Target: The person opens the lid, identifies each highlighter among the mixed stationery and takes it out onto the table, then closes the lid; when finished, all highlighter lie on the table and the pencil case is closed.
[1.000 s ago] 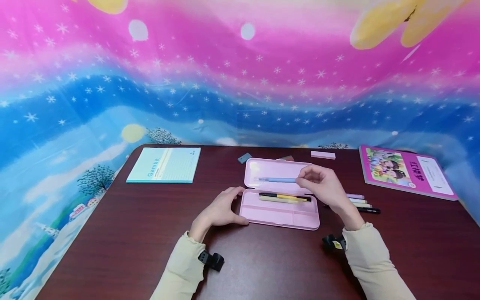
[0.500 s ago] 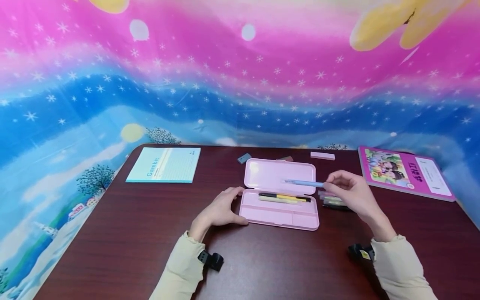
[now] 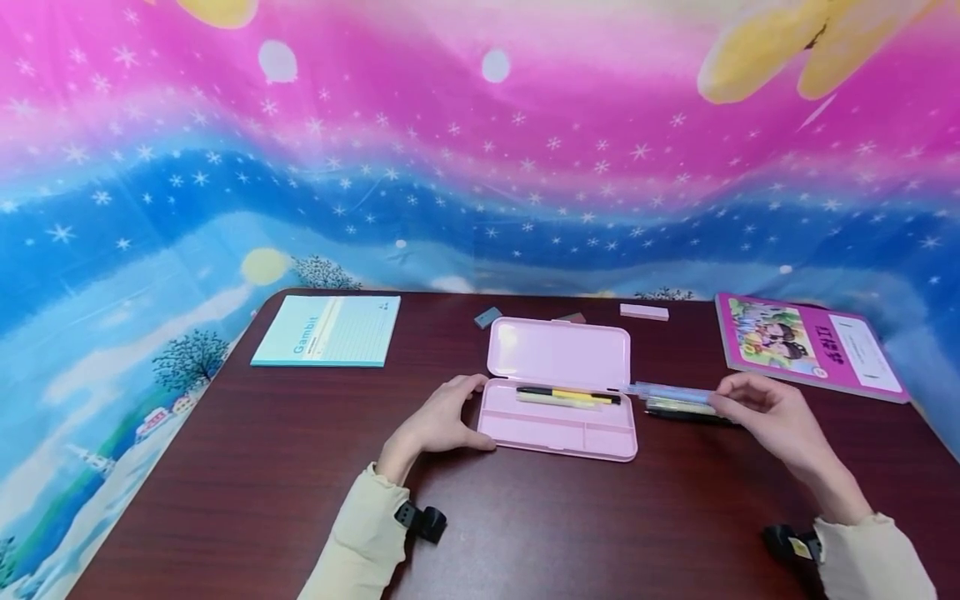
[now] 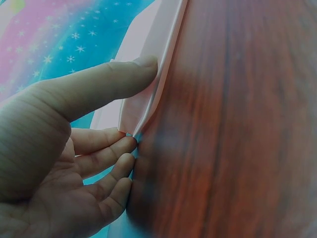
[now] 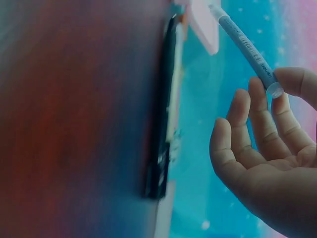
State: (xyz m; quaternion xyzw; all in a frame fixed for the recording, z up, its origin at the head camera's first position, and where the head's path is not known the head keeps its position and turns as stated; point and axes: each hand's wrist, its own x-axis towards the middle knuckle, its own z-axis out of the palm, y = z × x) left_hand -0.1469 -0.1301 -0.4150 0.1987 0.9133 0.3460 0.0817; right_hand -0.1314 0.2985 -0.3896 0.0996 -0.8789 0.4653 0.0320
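Over the worktop (image 3: 570,529), to the right of the case, the right grip (image 3: 780,429) is pinching a blue pen (image 5: 247,49) near one end, clamping it between thumb and fingertips; the remaining fingers are spreading loosely. The pen's other end is pointing toward the pencil case, and its barrel is hovering above several pens, among them a black pen (image 5: 163,114) and a pale-yellow pen (image 3: 678,407), which are lying just beside the case's right end.

The pencil case (image 3: 528,425) is sitting with its pink lid (image 3: 558,350) laid open behind it. Its long rear compartment is holding a yellow-and-black pen (image 3: 577,394) and a cream pen (image 3: 551,401), lying side by side.

At the case's left end, the left grip (image 3: 442,417) is touching the case, thumb and fingers standing apart.

Farther out, a blue-grey block (image 3: 487,317) and a brownish block (image 3: 576,317), partly hidden, are resting behind the lid; a pale-pink block (image 3: 644,312) is lying to their right. A light-blue notebook (image 3: 326,331) is occupying the far left, a magenta book (image 3: 813,346) the far right. Beyond the worktop, a snowflake-patterned backdrop (image 3: 450,183) is hanging in pink and blue.
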